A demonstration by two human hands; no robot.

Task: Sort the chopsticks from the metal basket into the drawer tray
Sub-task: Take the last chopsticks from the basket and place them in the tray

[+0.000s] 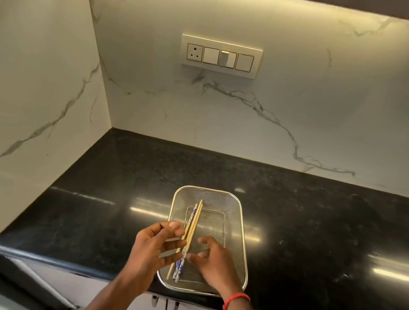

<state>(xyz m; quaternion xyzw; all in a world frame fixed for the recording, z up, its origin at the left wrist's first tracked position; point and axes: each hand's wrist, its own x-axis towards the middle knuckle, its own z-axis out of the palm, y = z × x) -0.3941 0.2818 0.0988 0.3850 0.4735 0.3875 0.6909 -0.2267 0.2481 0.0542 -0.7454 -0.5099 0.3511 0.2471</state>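
**Mid-pickup, nothing sorted yet**

left hand (155, 249) curled, pinching the chopsticks (192, 226) mid-length. right hand (213, 261) loosely curled, fingertips touching them; can't tell if it grips. They're light, stiff, slick: I'd take them mid-shaft, bundled. All over the metal basket (239, 236) on the counter (319, 220).

metal basket (209, 189) on desk (319, 220), at near edge; chopsticks (194, 220) in basket's left half, lying near-to-far; left hand (156, 246) at their left side, right hand (213, 261) at their right, both hands over basket's near half; switch panel (220, 57) on wall behind desk, above basket
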